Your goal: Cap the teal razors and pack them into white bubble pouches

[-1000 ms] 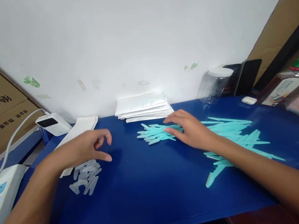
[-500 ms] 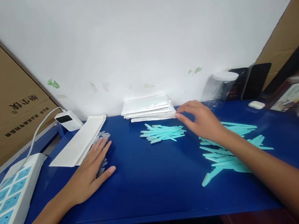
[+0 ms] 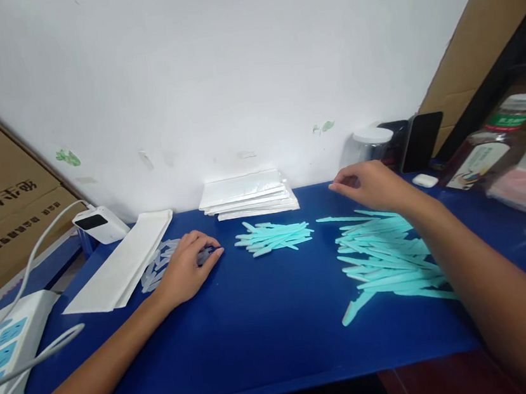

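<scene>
My left hand (image 3: 191, 266) rests over the right end of a pile of translucent plastic caps (image 3: 159, 261). Its fingers curl in toward the thumb, and a few caps show between them. Held above the table at the right, my right hand (image 3: 362, 186) has thumb and fingertips pinched together; whatever is in them, if anything, is hidden. Below it spreads a large pile of turquoise eyebrow razors (image 3: 379, 250), partly covered by my forearm. A smaller bunch of the razors (image 3: 275, 237) lies between my hands.
White paper packets (image 3: 248, 192) are stacked by the wall, with long white sleeves (image 3: 118, 266) at the left. A power strip (image 3: 4, 356), cable and power bank (image 3: 101, 224) stand far left. A clear jar (image 3: 367, 149), phone (image 3: 422, 142), earbud case (image 3: 425, 181) and bottle (image 3: 482, 151) occupy the right.
My left hand has gone from lying flat and spread to curled, farther right over the caps. My right hand has moved right, away from the stacked packets. The view has shifted slightly.
</scene>
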The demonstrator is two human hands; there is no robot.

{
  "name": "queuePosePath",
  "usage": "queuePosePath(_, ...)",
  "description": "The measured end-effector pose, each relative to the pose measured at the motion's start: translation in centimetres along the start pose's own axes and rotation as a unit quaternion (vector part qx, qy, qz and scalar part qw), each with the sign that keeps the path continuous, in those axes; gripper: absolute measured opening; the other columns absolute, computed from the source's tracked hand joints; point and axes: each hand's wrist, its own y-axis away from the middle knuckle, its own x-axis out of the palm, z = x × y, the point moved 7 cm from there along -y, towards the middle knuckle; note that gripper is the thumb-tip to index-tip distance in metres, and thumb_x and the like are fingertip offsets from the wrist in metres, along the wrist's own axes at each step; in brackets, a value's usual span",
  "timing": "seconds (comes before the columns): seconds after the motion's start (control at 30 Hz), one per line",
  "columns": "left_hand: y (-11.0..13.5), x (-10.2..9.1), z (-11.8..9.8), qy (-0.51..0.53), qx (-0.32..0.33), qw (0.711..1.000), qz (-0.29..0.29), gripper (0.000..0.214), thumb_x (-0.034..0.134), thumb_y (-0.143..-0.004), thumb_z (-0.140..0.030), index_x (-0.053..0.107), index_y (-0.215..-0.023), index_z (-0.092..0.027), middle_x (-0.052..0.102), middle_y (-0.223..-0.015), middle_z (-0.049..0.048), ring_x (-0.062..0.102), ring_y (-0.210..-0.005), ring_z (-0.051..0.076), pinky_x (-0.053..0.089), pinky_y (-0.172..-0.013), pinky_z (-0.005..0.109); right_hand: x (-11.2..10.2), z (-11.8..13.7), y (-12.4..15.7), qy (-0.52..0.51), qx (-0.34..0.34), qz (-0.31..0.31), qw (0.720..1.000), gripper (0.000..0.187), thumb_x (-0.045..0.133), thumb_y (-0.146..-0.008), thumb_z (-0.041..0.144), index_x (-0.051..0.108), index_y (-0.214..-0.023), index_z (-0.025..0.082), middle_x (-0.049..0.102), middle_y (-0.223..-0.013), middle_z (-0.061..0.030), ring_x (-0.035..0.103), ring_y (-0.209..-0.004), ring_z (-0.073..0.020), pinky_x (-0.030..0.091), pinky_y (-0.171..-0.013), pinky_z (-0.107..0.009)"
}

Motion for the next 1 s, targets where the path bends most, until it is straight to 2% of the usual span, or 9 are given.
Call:
queuePosePath(0.13,-1.4,1.0,-0.3,-0.01,-0.009,1.0,0.027,0.036,0.054,-0.107,-0.053,0.067,-0.095,-0.022,0.064,-0.084,0.0027,0.059,-0.074,0.021,0.042,-0.069,0.032,2.0,-1.9,0.4,0.005,0.034,0.157,0.987,0.035,0.081,-0.083,0.054,0.08,-0.091,0.02,0.079,-0.086,-0.0087,0.072,-0.078,-0.0258,0.05,-0.066,-0.035)
queuePosePath(0.23,-2.1,1.3,-0.4,-0.015,-0.008,0.999,0.04,0.041,0.054,-0.106,-0.056,0.063,-0.085,-0.022,0.062,-0.071,0.0004,0.055,-0.064,0.019,0.034,-0.063,0.031,4.2,-3.4,0.9,0.02,0.07,0.251,0.965,0.042,0.086,-0.075,0.056,0.08,-0.095,0.02,0.08,-0.093,-0.0103,0.072,-0.082,-0.0275,0.05,-0.066,-0.034)
queuePosePath(0.33,-3.0,1.6,-0.5,-0.015,-0.001,0.999,0.044,0.054,0.051,-0.106,-0.059,0.053,-0.067,-0.021,0.056,-0.06,0.0005,0.05,-0.057,0.018,0.028,-0.061,0.032,5.8,-3.9,1.2,0.011,0.078,0.29,0.954,0.036,0.082,-0.08,0.054,0.077,-0.088,0.02,0.079,-0.09,-0.0098,0.072,-0.079,-0.0264,0.049,-0.064,-0.033)
queuePosePath(0.47,-4.2,1.2,-0.9,-0.002,0.002,0.999,0.037,0.066,0.052,-0.104,-0.063,0.037,-0.055,-0.021,0.039,-0.049,-0.0016,0.037,-0.049,0.015,0.022,-0.059,0.034,6.4,-3.5,1.3,0.016,0.072,0.285,0.956,0.029,0.075,-0.086,0.049,0.073,-0.088,0.02,0.077,-0.089,-0.0101,0.069,-0.076,-0.0256,0.046,-0.062,-0.033)
queuePosePath(0.63,-5.0,-1.5,-0.8,0.032,-0.043,0.999,0.0,0.067,0.033,-0.111,-0.062,0.043,-0.059,-0.021,0.042,-0.053,-0.0022,0.042,-0.051,0.014,0.028,-0.057,0.031,5.3,-1.9,1.1,0.023,0.056,0.235,0.97,0.026,0.06,-0.099,0.046,0.066,-0.096,0.022,0.076,-0.097,-0.0102,0.067,-0.08,-0.0246,0.045,-0.065,-0.034)
queuePosePath(0.73,-4.7,-2.4,-0.5,0.034,-0.052,0.997,0.035,0.065,0.042,-0.108,-0.065,0.043,-0.06,-0.02,0.04,-0.053,-0.0038,0.041,-0.05,0.013,0.028,-0.056,0.03,4.3,-0.6,0.8,0.013,0.046,0.161,0.986,0.026,0.047,-0.107,0.047,0.058,-0.104,0.023,0.076,-0.099,-0.0094,0.067,-0.08,-0.0235,0.045,-0.067,-0.033)
queuePosePath(0.83,-3.6,-2.3,0.1,0.024,-0.054,0.995,0.078,0.059,0.051,-0.104,-0.066,0.048,-0.067,-0.021,0.043,-0.057,-0.0046,0.042,-0.053,0.013,0.028,-0.056,0.029,3.6,0.7,0.6,-0.017,0.023,0.09,0.996,0.025,0.047,-0.109,0.048,0.051,-0.102,0.025,0.075,-0.09,-0.0058,0.065,-0.075,-0.0215,0.043,-0.066,-0.032)
queuePosePath(0.93,-2.4,-1.0,0.5,0.031,-0.043,0.984,0.167,0.045,0.065,-0.096,-0.068,0.064,-0.09,-0.024,0.046,-0.058,-0.007,0.044,-0.054,0.015,0.029,-0.056,0.028,3.9,1.9,0.7,-0.037,-0.005,0.071,0.997,0.025,0.048,-0.11,0.048,0.049,-0.101,0.025,0.072,-0.084,-0.0038,0.062,-0.069,-0.02,0.041,-0.062,-0.031)
queuePosePath(1.0,-1.9,-0.4,0.6,0.038,-0.032,0.977,0.207,0.043,0.07,-0.093,-0.069,0.07,-0.105,-0.028,0.045,-0.059,-0.0078,0.043,-0.053,0.016,0.028,-0.055,0.028,4.2,2.6,0.8,-0.043,-0.018,0.072,0.996,0.025,0.048,-0.11,0.048,0.049,-0.101,0.025,0.072,-0.084,-0.004,0.062,-0.068,-0.0196,0.04,-0.062,-0.031)
